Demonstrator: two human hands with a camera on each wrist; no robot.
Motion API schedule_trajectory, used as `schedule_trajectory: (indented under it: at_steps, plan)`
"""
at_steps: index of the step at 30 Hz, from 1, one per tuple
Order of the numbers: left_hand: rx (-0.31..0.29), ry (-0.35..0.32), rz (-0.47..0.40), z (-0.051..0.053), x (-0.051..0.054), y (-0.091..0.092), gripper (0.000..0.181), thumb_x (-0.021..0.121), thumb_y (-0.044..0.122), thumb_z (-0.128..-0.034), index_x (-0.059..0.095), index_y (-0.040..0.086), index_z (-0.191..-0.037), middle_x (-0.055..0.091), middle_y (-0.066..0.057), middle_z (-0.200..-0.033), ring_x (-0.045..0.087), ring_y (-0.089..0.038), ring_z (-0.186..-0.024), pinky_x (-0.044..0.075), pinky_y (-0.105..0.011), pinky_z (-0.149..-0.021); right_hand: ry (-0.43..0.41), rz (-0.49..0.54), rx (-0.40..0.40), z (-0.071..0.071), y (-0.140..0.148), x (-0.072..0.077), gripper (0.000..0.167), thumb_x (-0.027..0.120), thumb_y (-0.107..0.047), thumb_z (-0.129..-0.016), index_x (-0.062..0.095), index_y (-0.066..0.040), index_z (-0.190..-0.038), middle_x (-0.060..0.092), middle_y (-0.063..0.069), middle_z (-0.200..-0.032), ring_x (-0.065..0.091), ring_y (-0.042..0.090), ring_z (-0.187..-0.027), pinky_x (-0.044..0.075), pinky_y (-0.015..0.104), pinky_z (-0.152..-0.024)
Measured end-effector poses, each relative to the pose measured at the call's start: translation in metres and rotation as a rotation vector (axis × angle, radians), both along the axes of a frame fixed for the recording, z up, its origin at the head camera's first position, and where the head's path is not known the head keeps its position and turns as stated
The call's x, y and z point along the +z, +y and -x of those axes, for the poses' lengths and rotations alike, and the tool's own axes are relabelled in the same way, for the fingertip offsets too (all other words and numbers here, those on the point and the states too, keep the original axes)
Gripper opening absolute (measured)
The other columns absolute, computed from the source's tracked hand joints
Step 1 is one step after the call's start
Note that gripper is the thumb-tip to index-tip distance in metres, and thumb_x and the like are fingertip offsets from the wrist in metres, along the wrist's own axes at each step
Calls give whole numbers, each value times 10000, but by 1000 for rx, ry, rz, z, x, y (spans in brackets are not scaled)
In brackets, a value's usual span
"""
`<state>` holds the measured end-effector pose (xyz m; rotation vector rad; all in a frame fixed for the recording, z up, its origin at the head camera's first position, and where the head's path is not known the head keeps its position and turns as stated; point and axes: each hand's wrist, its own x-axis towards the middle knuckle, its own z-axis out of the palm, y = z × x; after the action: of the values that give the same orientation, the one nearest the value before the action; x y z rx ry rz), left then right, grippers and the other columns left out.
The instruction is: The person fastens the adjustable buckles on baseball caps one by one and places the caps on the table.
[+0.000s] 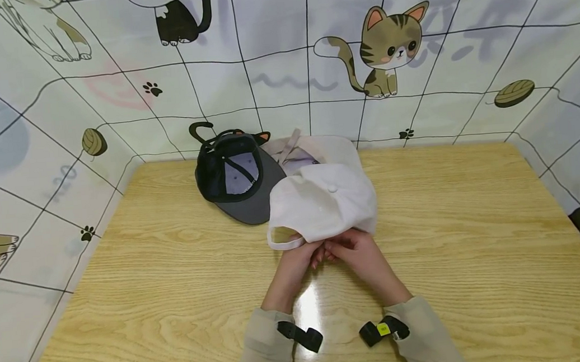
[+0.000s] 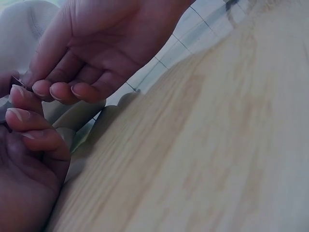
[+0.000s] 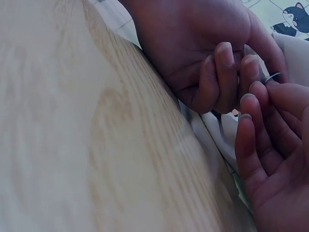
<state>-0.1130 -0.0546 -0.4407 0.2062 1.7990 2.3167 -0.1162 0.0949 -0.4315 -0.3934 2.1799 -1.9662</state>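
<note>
Cap (image 1: 328, 195), white, sits mid-bench (image 1: 475, 235), strap opening facing near-left, long axis slanting far-right. Wrist views reveal what the head view hides: left hand (image 1: 298, 259) and right hand (image 1: 363, 254) in narrow grip, pinching a thin curved piece (image 3: 273, 76).

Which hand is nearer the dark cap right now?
Left. The left hand is in front of the dark cap and somewhat to its right; the right hand is farther to its right, beyond the left hand.

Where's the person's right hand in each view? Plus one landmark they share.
Head: right hand is below centre, at the white cap's near edge.
Left wrist: right hand comes in from the top, left of centre.
Right wrist: right hand is at lower right.
Shared landmark: wooden table, in all three.
</note>
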Motion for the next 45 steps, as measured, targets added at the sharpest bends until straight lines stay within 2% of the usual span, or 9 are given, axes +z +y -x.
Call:
schedule_trajectory:
  at_steps: [7,11,15,18,23,30,32,39,45]
  plan:
    - [-7,-1,11,1,0,0,280,522,116,-897,484,36,-631,446,-8,-542,387,-101,-449,351,-215,-477,3,-38,-23,-1,-2,3,87,591,-20,-842,612,62,-860,608,134,-781,596,290,-715,514,374,-653]
    - [-1,-26,24,5,-9,0,269,536,141,-892,506,33,-647,469,-12,-548,405,-112,-456,357,-216,-465,11,-51,-14,-1,-2,3,78,584,-14,-845,604,60,-859,602,132,-778,590,283,-711,512,372,-652]
    - [9,-36,30,8,-20,1,299,580,235,-867,522,48,-641,482,-13,-547,411,-127,-455,360,-228,-462,9,-39,-5,-1,-2,3,72,574,1,-845,590,69,-865,591,134,-772,583,263,-696,508,396,-652]
    - [16,-25,38,9,-23,2,322,605,289,-840,518,63,-628,480,-6,-541,408,-126,-449,357,-231,-452,5,-30,-3,-2,-2,3,70,568,12,-845,581,76,-870,584,130,-770,580,278,-693,507,391,-651]
    - [14,-12,41,9,-23,2,316,599,275,-845,513,67,-623,474,-5,-535,403,-121,-442,354,-227,-439,15,-34,7,-1,-1,1,76,562,16,-845,570,82,-881,581,129,-769,575,311,-689,504,357,-642]
    - [1,-58,43,9,-19,2,295,570,201,-877,512,58,-626,468,-14,-532,407,-135,-452,357,-231,-453,-6,-14,19,8,3,-25,95,574,-29,-856,571,42,-918,577,115,-804,576,305,-702,502,373,-646]
    - [-4,-65,49,9,-17,1,292,559,173,-885,509,51,-624,461,-18,-530,406,-145,-456,356,-238,-457,2,-10,23,8,3,-27,114,576,-47,-859,566,42,-928,576,119,-817,578,289,-702,503,364,-646]
    - [-4,-55,75,2,3,1,304,539,125,-886,486,42,-599,442,-18,-514,397,-145,-452,351,-230,-463,25,32,43,7,5,-28,148,570,-48,-855,555,47,-968,570,147,-868,578,273,-715,505,375,-645]
    - [-13,-46,86,0,5,1,300,532,117,-888,485,29,-606,442,-23,-519,400,-149,-460,351,-229,-466,46,3,42,8,6,-28,150,568,-21,-847,554,45,-981,564,139,-897,573,232,-722,500,357,-651]
